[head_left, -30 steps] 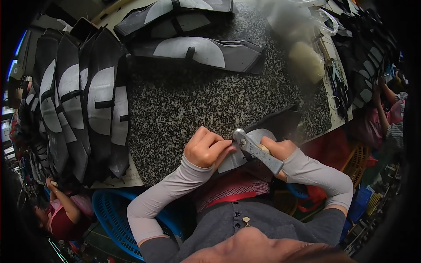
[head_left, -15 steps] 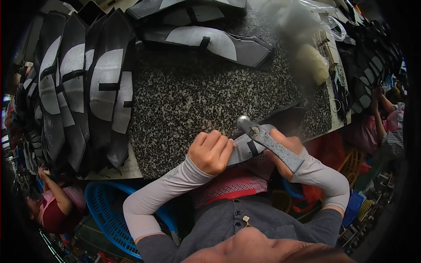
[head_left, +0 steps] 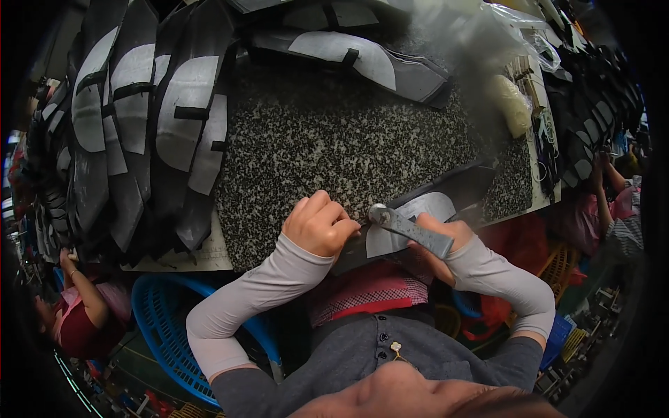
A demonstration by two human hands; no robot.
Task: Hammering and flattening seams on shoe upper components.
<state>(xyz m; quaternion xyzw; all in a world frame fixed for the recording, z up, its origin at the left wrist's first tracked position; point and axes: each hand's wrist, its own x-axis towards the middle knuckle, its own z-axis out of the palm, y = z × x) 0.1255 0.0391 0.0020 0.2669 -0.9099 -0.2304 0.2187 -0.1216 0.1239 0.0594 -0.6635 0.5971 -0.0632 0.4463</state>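
My right hand (head_left: 447, 240) grips a hammer (head_left: 412, 230); its steel head with a round face lies over the work, and the handle is mostly hidden. Under it, at the table's near edge, is a dark leather-like piece (head_left: 465, 187) with a pale grey curved patch (head_left: 435, 204). It slants from upper right to lower left. My left hand (head_left: 317, 226) is closed, fingers curled, beside the left end of this piece. What its fingertips pinch, if anything, is hidden.
Similar dark pieces with grey patches (head_left: 187, 115) are stacked at the left; more (head_left: 373, 66) lie at the back of the speckled stone slab (head_left: 300, 153). A blue basket (head_left: 150, 317) stands below the table. Other people work at both sides.
The black strip on the patch no longer shows, and more of the patch is exposed. My left hand has shifted left, and the hammer head has moved slightly left and down.
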